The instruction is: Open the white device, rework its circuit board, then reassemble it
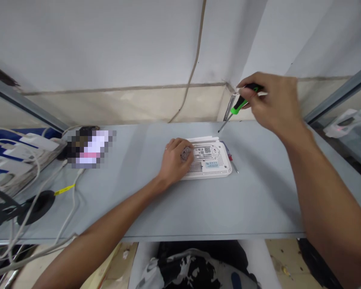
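Observation:
A white router (218, 170) with a vented underside, a printed label and a light-blue sticker lies bottom side up on the grey table. My left hand (176, 158) is closed over its left end, fingers curled on the vents, steadying it. My right hand (269, 100), raised beyond the router to the right, grips a screwdriver (239, 105) by its green and black handle. The shaft slants down and left, its tip above the table behind the router and apart from it. Another screwdriver (234, 164), with some red on it, lies by the router's right edge, partly hidden.
A white strip (203, 139) lies along the router's back edge. On the left are a blurred-out phone-like object (92, 148), white chargers (10, 164), tangled cables (72, 200) and a black round stand base (37, 206). A wall stands behind the table; metal posts (343, 92) flank it.

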A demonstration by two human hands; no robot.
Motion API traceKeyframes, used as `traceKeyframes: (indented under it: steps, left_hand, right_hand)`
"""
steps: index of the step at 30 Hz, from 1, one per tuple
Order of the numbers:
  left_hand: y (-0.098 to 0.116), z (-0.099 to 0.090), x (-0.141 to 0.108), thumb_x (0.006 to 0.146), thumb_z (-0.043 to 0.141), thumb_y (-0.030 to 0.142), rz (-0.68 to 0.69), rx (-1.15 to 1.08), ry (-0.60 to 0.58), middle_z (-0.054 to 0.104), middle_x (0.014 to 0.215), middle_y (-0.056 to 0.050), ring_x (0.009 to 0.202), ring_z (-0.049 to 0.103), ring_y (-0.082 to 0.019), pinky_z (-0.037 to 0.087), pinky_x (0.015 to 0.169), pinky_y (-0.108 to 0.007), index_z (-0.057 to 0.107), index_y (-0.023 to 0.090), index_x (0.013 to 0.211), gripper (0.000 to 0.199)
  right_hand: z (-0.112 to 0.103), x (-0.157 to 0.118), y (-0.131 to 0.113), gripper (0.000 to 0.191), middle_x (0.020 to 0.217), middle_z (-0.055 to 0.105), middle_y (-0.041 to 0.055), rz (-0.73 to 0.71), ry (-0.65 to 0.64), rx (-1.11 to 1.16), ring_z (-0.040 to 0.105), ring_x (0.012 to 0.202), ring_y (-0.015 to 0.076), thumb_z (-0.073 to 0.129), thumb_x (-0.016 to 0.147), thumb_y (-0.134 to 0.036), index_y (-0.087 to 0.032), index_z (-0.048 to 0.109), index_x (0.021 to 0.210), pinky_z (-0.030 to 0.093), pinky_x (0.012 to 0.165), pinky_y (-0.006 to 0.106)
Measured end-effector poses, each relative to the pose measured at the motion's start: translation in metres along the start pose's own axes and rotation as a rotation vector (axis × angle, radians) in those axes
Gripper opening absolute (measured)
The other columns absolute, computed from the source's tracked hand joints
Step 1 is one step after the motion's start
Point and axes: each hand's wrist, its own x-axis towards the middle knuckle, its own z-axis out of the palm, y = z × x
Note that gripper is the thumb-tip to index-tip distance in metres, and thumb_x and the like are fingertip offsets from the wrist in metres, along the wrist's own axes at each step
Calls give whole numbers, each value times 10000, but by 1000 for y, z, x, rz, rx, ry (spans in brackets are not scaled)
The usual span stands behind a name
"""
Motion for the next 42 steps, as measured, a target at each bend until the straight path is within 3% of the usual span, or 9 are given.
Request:
traceKeyframes:
  steps: [4, 9, 14, 22, 34, 42]
  left_hand:
    - [2, -3, 0, 952, 678, 248, 39, -91, 16, 758, 1133, -59, 1103, 646, -249, 541, 989, -435, 676, 230, 1122, 170]
    - [9, -9, 0, 956, 756, 354, -3, -226, 63, 781, 1123, -53, 1091, 710, -222, 568, 983, -402, 738, 244, 1118, 197]
    - [11, -12, 1, 964, 753, 333, -49, -279, 148, 785, 962, -32, 904, 729, -194, 597, 871, -377, 797, 247, 950, 98]
    - [7, -9, 2, 946, 765, 302, -112, -270, 200, 778, 879, -18, 820, 707, -185, 589, 743, -355, 851, 291, 927, 89]
    - [7, -6, -1, 1020, 670, 294, -157, -242, 173, 787, 957, -23, 882, 735, -184, 577, 812, -357, 857, 283, 934, 206]
    - [7, -6, -2, 947, 769, 299, -186, -321, 212, 797, 923, -9, 856, 728, -186, 583, 844, -367, 861, 286, 930, 94]
  right_hand:
    - [-12, -5, -25, 90, 850, 758, 71, 16, 141, 359, 759, 769, 239, 752, 942, -336, -252, 786, 940, 636, 708, 390]
    - [-10, -12, -46, 145, 840, 753, 66, 5, 72, 564, 761, 762, 248, 801, 923, -390, -245, 797, 934, 666, 708, 424]
    - [-7, -13, -49, 157, 876, 758, 69, 1, 33, 592, 759, 742, 242, 797, 928, -386, -231, 793, 953, 671, 698, 426]
    - [-7, -15, -50, 125, 905, 745, 38, 27, -1, 555, 769, 785, 236, 752, 959, -399, -274, 769, 963, 680, 748, 420]
    - [-2, -18, -56, 98, 896, 744, 39, -1, 6, 561, 758, 777, 240, 781, 937, -379, -282, 777, 948, 674, 784, 451]
    - [-3, -18, -55, 101, 895, 740, 52, -36, -17, 550, 761, 788, 230, 785, 938, -358, -258, 776, 954, 673, 746, 405]
